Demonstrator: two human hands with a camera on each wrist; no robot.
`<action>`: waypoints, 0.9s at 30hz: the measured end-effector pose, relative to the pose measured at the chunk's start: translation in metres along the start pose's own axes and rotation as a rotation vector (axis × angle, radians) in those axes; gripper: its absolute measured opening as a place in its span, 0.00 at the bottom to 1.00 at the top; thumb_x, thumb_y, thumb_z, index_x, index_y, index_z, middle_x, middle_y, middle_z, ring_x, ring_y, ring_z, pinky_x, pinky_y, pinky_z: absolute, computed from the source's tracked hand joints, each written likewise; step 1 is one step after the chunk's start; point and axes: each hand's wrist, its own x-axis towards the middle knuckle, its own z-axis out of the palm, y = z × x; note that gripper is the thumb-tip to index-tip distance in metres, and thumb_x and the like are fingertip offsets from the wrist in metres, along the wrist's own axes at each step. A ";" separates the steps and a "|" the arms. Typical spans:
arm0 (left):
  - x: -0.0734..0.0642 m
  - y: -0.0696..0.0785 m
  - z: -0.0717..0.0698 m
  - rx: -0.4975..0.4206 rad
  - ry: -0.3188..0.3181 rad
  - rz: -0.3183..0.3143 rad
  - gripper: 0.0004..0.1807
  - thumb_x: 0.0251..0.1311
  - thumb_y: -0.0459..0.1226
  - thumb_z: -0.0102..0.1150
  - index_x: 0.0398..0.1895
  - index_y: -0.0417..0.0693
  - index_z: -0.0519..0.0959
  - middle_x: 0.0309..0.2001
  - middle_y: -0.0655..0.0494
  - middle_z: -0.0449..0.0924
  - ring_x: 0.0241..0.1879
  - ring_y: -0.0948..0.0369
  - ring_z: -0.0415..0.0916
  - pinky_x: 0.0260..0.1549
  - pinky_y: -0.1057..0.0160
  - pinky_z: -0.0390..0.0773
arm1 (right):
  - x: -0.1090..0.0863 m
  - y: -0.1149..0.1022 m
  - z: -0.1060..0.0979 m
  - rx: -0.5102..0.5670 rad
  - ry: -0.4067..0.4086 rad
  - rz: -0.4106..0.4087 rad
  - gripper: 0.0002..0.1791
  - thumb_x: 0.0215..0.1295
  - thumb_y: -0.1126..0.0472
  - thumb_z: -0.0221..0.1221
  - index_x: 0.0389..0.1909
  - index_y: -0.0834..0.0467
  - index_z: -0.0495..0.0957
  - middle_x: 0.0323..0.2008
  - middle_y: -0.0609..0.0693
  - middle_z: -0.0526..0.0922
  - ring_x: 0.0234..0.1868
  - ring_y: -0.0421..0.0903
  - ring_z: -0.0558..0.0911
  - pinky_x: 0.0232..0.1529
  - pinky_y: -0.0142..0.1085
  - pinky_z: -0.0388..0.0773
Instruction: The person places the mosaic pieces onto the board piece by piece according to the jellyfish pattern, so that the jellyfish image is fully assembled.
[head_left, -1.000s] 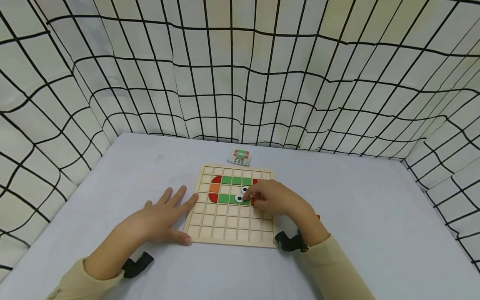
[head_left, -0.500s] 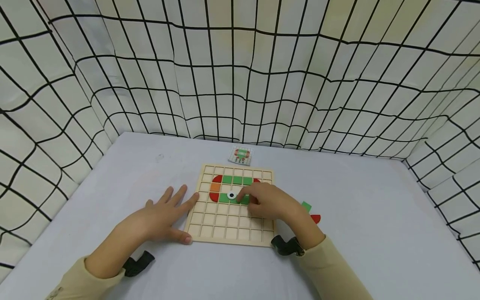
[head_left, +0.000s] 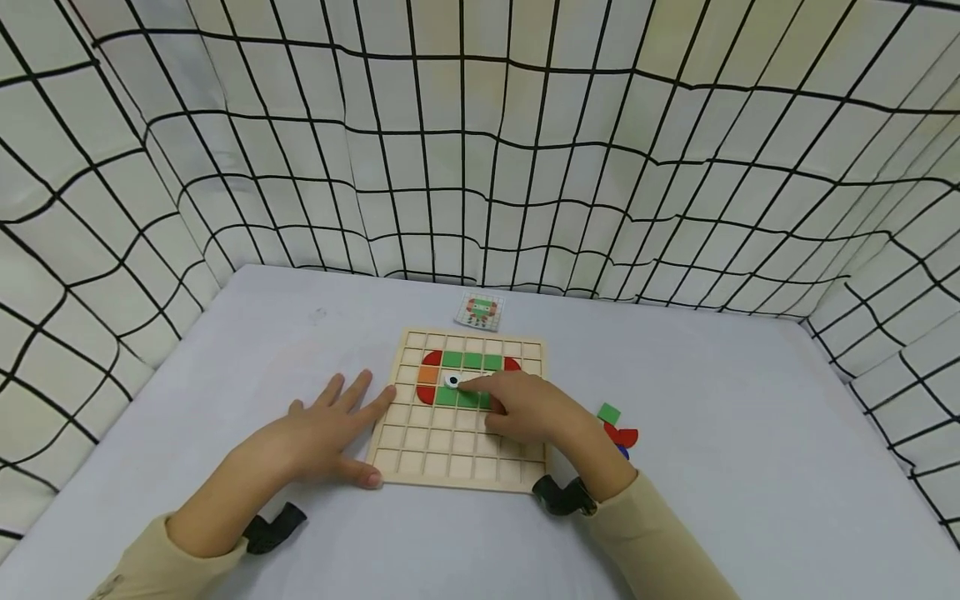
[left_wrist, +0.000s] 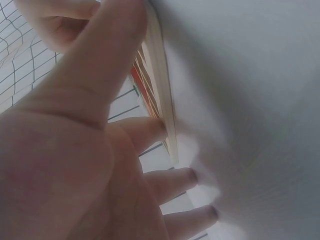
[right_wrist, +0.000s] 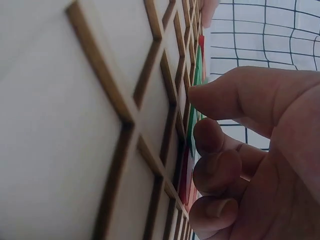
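A round white eye piece (head_left: 453,380) with a black pupil lies in the upper part of the wooden grid board (head_left: 450,460). The index fingertip of my right hand (head_left: 528,404) touches its right side, while the other fingers are bent beneath. My left hand (head_left: 318,437) lies spread at the board's left edge, its fingertips and thumb against the frame. Around the eye piece sit green squares (head_left: 472,360), an orange square (head_left: 428,374) and red rounded pieces (head_left: 426,394). My right hand hides part of the board's right side; a second eye piece is not clearly visible.
Behind the board lies a small picture card (head_left: 480,311). Loose pieces rest right of it: a green square (head_left: 609,413), red pieces (head_left: 628,437) and a partly hidden blue piece (head_left: 623,451). Black netting (head_left: 480,192) surrounds the white table (head_left: 720,417).
One eye piece has shifted left and slightly away across the board, with my right hand following. The loose pieces at right came into fuller view. My left hand has stayed put.
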 end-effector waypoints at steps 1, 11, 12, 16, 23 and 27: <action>0.000 0.000 0.000 0.002 0.001 0.000 0.62 0.43 0.68 0.68 0.80 0.54 0.53 0.78 0.34 0.43 0.74 0.27 0.39 0.52 0.16 0.52 | 0.001 0.000 0.001 -0.008 -0.005 0.001 0.30 0.67 0.60 0.59 0.69 0.39 0.71 0.35 0.46 0.80 0.31 0.41 0.75 0.33 0.34 0.71; 0.000 0.001 -0.001 -0.005 0.001 -0.002 0.62 0.43 0.68 0.68 0.80 0.56 0.53 0.79 0.35 0.42 0.74 0.27 0.39 0.53 0.16 0.51 | 0.007 -0.003 -0.003 0.006 -0.007 0.018 0.33 0.65 0.59 0.58 0.71 0.38 0.69 0.28 0.46 0.79 0.25 0.43 0.72 0.32 0.37 0.70; 0.000 0.001 0.000 -0.007 -0.001 -0.005 0.62 0.43 0.67 0.68 0.80 0.55 0.53 0.79 0.35 0.42 0.74 0.27 0.38 0.53 0.16 0.50 | 0.007 -0.003 -0.003 0.013 -0.007 0.017 0.33 0.65 0.60 0.58 0.71 0.38 0.69 0.30 0.43 0.80 0.25 0.42 0.72 0.32 0.36 0.70; 0.001 0.000 0.000 -0.002 0.000 -0.010 0.62 0.43 0.67 0.69 0.80 0.55 0.53 0.79 0.36 0.42 0.74 0.28 0.38 0.54 0.16 0.50 | 0.010 -0.002 -0.002 0.022 -0.016 0.016 0.34 0.64 0.60 0.57 0.71 0.37 0.68 0.40 0.41 0.84 0.27 0.42 0.71 0.34 0.36 0.69; 0.001 -0.002 0.001 -0.001 0.002 -0.002 0.62 0.43 0.68 0.68 0.80 0.55 0.53 0.79 0.35 0.42 0.74 0.27 0.38 0.52 0.16 0.51 | 0.010 0.001 -0.001 0.049 -0.003 0.005 0.31 0.63 0.62 0.56 0.66 0.35 0.73 0.29 0.42 0.77 0.25 0.41 0.70 0.30 0.36 0.68; 0.002 -0.002 0.001 -0.001 -0.003 -0.006 0.62 0.42 0.68 0.68 0.80 0.55 0.53 0.79 0.35 0.42 0.74 0.27 0.38 0.53 0.16 0.51 | 0.008 0.003 -0.004 0.066 -0.005 0.013 0.32 0.62 0.63 0.56 0.66 0.35 0.72 0.19 0.44 0.68 0.23 0.41 0.69 0.28 0.36 0.65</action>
